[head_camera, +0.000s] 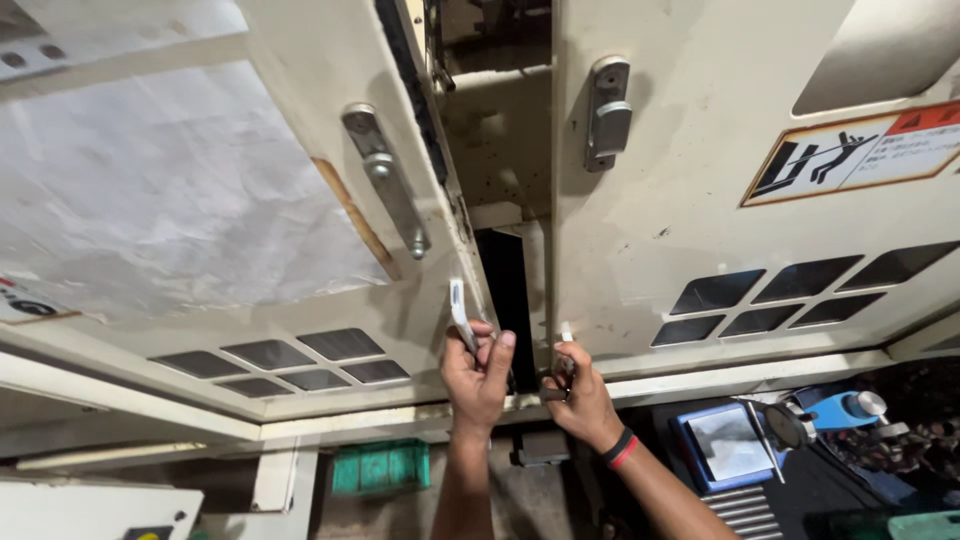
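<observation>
Overhead, left hand (476, 375) fingers pinch a white strip (459, 312) at the left door (330, 150) edge. Right hand (580, 398) fingers grip a small piece (566, 335) by the right door (680, 200), the dark gap (505, 295) between them.

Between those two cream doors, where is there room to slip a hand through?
The dark vertical gap between the left cream metal door and right cream metal door is open above the hands. Its foot is crowded: the left hand holds a small white strip, and the right hand pinches something small there.
</observation>
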